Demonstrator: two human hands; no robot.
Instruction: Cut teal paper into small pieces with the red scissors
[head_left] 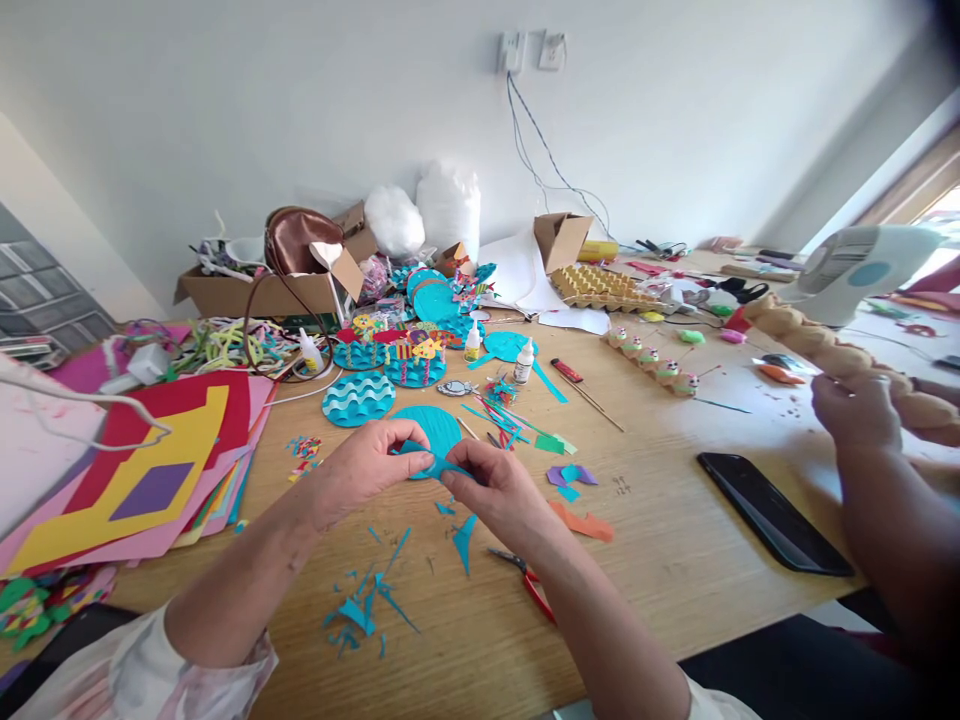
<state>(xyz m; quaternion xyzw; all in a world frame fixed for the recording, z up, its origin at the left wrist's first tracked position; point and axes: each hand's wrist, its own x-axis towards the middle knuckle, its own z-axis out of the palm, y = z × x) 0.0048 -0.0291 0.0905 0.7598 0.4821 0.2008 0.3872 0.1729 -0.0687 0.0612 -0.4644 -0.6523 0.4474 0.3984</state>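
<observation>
My left hand [379, 458] and my right hand [491, 488] are close together over the table, each pinching a small blue craft strip [442, 467] between thumb and fingers. Most of that strip is covered by my fingertips. Just behind it lies a round blue disc [439, 425], partly hidden by my hands. Blue offcuts [360, 608] are scattered in front of me, with one pointed blue scrap [464, 543] below my right hand. Scissors with red handles [538, 597] lie beside my right forearm, which covers part of them.
Coloured craft sheets [154, 470] are stacked at left. Finished blue decorations [416, 365], glue bottles [524, 362] and an egg tray [604, 288] stand farther back. A phone [772, 512] lies at right. Another person's hand [857, 412] holds an egg-carton strip [825, 355] near a sewing machine [855, 270].
</observation>
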